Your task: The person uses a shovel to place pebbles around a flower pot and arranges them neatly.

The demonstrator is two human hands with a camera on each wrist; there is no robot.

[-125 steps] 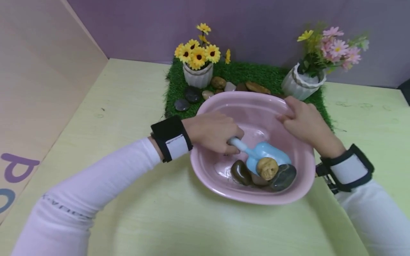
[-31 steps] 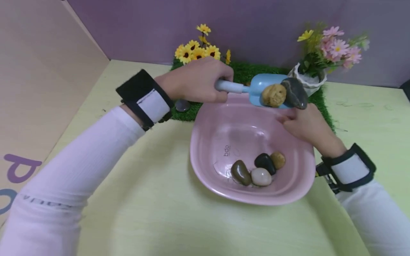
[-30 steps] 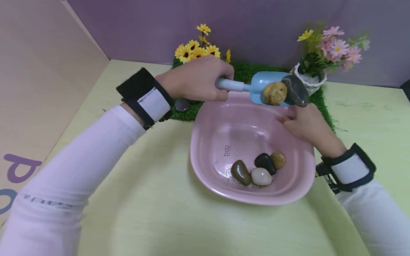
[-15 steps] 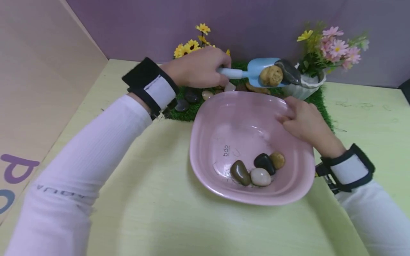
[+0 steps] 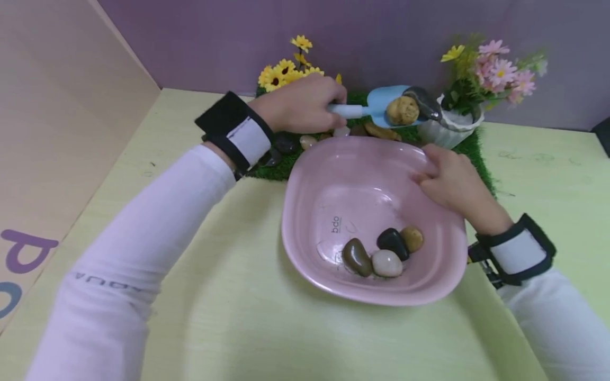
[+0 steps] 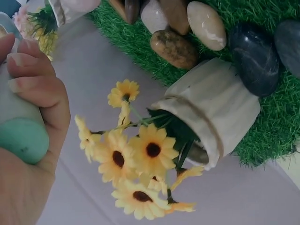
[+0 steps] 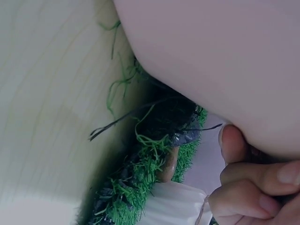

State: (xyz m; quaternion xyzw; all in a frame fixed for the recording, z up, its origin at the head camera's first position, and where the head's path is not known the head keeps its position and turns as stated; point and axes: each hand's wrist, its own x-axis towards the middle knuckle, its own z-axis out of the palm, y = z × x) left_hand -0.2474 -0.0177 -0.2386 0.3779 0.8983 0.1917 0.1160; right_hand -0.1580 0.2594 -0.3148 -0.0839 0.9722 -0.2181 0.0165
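Note:
My left hand [image 5: 307,103] grips the white handle of a light blue scoop [image 5: 378,103], held over the grass mat behind the basin. A tan stone [image 5: 402,110] and a dark grey stone [image 5: 423,103] lie in the scoop, the grey one jutting past its front edge by the right flowerpot. In the left wrist view the fingers curl round the handle [image 6: 21,136]. My right hand [image 5: 452,182] holds the far right rim of a pink basin [image 5: 305,254]. Inside the basin sit a brown stone [image 5: 356,257], a white stone [image 5: 387,263], a black stone [image 5: 393,243] and a small tan stone [image 5: 412,238].
A white pot with yellow flowers [image 6: 211,108] stands on the green grass mat [image 6: 126,42], partly behind my left hand. At the right, a white pot [image 5: 445,129] holds pink flowers [image 5: 502,71]. Several stones line the mat behind the basin. A purple wall [image 5: 214,47] rises behind.
The scoop has lifted the tan and dark grey stones out of the basin and moved back over the mat. In the last half second it has barely shifted. My right hand stays on the rim.

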